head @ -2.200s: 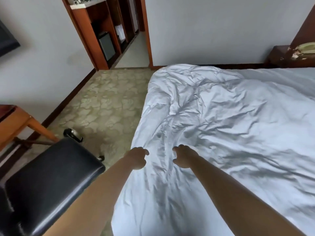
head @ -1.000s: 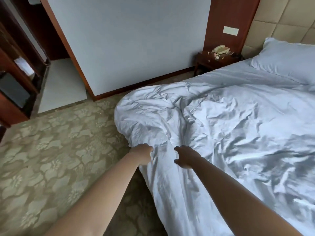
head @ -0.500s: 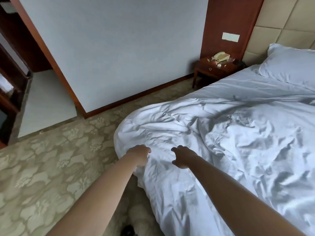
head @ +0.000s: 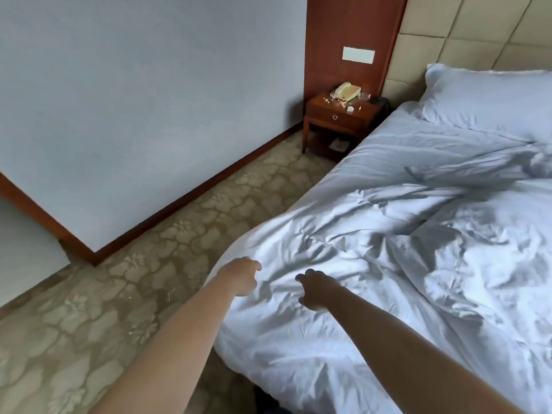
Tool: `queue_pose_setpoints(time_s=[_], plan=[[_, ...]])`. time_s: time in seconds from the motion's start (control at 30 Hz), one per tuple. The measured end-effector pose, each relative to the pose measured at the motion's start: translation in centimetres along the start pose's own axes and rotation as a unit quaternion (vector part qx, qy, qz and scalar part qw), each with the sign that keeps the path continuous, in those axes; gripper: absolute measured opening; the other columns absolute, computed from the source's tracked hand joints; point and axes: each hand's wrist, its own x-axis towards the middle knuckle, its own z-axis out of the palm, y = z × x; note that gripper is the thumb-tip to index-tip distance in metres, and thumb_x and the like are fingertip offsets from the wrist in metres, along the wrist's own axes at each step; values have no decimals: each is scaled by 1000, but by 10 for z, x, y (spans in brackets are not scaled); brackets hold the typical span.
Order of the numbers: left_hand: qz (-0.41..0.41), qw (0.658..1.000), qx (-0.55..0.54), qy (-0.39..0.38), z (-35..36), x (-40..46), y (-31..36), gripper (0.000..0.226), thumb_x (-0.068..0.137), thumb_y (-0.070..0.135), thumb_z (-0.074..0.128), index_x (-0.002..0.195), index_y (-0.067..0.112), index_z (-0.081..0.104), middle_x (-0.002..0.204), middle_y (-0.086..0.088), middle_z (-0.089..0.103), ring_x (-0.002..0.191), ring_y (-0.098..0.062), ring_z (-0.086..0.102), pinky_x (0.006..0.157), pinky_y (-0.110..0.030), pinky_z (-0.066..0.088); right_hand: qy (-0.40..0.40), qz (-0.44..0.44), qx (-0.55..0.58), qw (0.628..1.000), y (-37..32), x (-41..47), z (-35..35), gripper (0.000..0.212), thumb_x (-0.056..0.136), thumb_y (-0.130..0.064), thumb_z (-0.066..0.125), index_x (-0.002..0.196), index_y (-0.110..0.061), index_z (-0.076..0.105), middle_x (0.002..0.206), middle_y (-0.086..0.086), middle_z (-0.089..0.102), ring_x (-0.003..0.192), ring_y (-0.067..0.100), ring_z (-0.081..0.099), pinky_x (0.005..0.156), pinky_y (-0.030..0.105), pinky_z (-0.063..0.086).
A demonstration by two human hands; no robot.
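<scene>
A crumpled white duvet (head: 403,264) covers the bed and hangs over its left side. My left hand (head: 241,276) is at the duvet's near left edge, fingers curled into the fabric. My right hand (head: 317,289) is a short way to its right, and it also grips the cloth with curled fingers. Creases in the fabric run away from both hands toward the head of the bed. A white pillow (head: 490,100) lies at the head, against the padded beige headboard (head: 478,34).
A wooden nightstand (head: 336,118) with a beige telephone (head: 346,91) and small items stands left of the bed's head. Patterned carpet (head: 119,294) lies between the bed and the pale wall (head: 149,100). A white bottom sheet (head: 403,150) shows below the pillow.
The view has swung from the foot of the bed toward its head. Both hands have kept hold of the duvet and carried its edge along the bed's left side.
</scene>
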Motion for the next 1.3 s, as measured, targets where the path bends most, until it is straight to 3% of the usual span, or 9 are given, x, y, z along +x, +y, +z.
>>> queue_pose_setpoints(time_s=[0.23, 0.5, 0.6, 0.73, 0.9, 1.03, 1.17, 1.23, 1.3], plan=[[63, 990, 93, -82, -56, 157, -48, 53, 95, 3, 35, 145, 22, 36, 152, -5, 28, 134, -25, 37, 103, -37, 42, 8, 59, 83, 995, -17, 155, -32, 52, 93, -25, 50, 141, -16, 36, 140, 9, 37, 132, 28, 37, 106, 40, 37], [152, 966, 146, -149, -89, 284, -47, 47, 96, 14, 39, 142, 23, 41, 148, -1, 36, 128, -22, 44, 100, -34, 44, -13, 182, 198, 963, 2, 232, -49, 51, 93, -27, 49, 141, -17, 36, 142, 10, 37, 133, 28, 36, 112, 40, 30], [192, 952, 167, -173, -85, 325, -45, 50, 95, 13, 38, 143, 24, 38, 149, 1, 33, 129, -22, 43, 101, -33, 42, 0, 245, 276, 930, 12, 251, -45, 53, 94, -31, 50, 143, -17, 35, 145, 8, 36, 136, 27, 34, 109, 38, 33], [260, 919, 197, -221, -69, 383, -45, 48, 92, 11, 39, 139, 19, 43, 144, -1, 36, 127, -22, 43, 101, -35, 43, 13, 344, 352, 870, 8, 279, -27, 56, 95, -31, 48, 146, -17, 30, 147, 8, 35, 141, 26, 26, 112, 37, 25], [316, 907, 135, -243, -42, 445, -62, 55, 89, 22, 52, 141, 20, 38, 143, -2, 33, 128, -22, 40, 102, -36, 41, 4, 457, 445, 770, -41, 327, -2, 57, 90, -34, 53, 141, -18, 33, 144, 7, 34, 133, 27, 35, 102, 38, 39], [293, 921, 14, -255, -31, 469, -75, 81, 83, 27, 67, 149, 25, 20, 146, -5, 24, 134, -23, 32, 109, -31, 33, 15, 513, 480, 711, -94, 365, 6, 70, 90, -40, 50, 148, -17, 19, 154, 6, 18, 143, 23, 20, 110, 36, 29], [148, 918, -122, -346, -31, 482, -61, 113, 75, 31, 78, 151, 29, -6, 157, -5, 14, 140, -27, 29, 111, -37, 30, 50, 558, 497, 663, -119, 380, 6, 69, 93, -39, 42, 152, -19, 12, 159, 0, 8, 147, 20, 9, 117, 34, 16], [101, 909, -158, -372, -32, 485, -50, 108, 71, 33, 81, 152, 18, 10, 152, -5, 31, 135, -27, 38, 109, -37, 35, 54, 565, 511, 646, -124, 381, 6, 74, 93, -47, 41, 153, -20, 8, 161, -1, 4, 147, 18, 6, 119, 34, 11], [92, 902, -160, -390, -33, 482, -39, 83, 73, 35, 80, 139, 6, 38, 138, -6, 49, 124, -27, 48, 97, -29, 40, 72, 574, 520, 629, -130, 380, 5, 87, 88, -59, 44, 154, -20, 4, 161, -2, 3, 148, 17, 5, 120, 35, 9]])
